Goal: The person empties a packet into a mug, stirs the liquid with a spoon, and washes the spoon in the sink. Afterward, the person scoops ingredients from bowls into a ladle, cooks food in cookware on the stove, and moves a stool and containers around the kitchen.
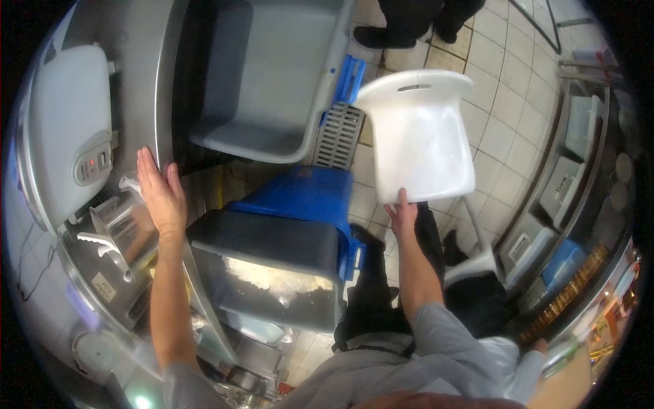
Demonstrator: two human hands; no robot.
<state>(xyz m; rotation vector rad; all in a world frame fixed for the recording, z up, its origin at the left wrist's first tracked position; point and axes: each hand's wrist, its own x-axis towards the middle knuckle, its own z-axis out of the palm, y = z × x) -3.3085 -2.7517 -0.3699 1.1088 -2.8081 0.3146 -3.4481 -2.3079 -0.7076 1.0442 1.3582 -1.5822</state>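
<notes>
My left hand (162, 194) lies on the edge of the steel counter (136, 88), fingers straight and together, thumb apart. It holds nothing. Just beside it stand a clear plastic container (126, 221) and a white-handled utensil (109, 252). My right hand (403, 215) grips the near edge of a white plastic chair (422, 146), thumb on top and fingers at the rim. The chair's slotted backrest points away from me. Below and between my arms sits a grey bin (272, 235) with pale, crumpled-looking contents, next to a blue bin (293, 194).
A large grey tub (279, 82) stands ahead, near a grey slotted crate (338, 136). A rice cooker (75, 123) is on the left counter. Another person's legs (409, 20) stand at the top. Shelves with lidded containers (562, 187) line the right side. White tiles (504, 102) cover the floor.
</notes>
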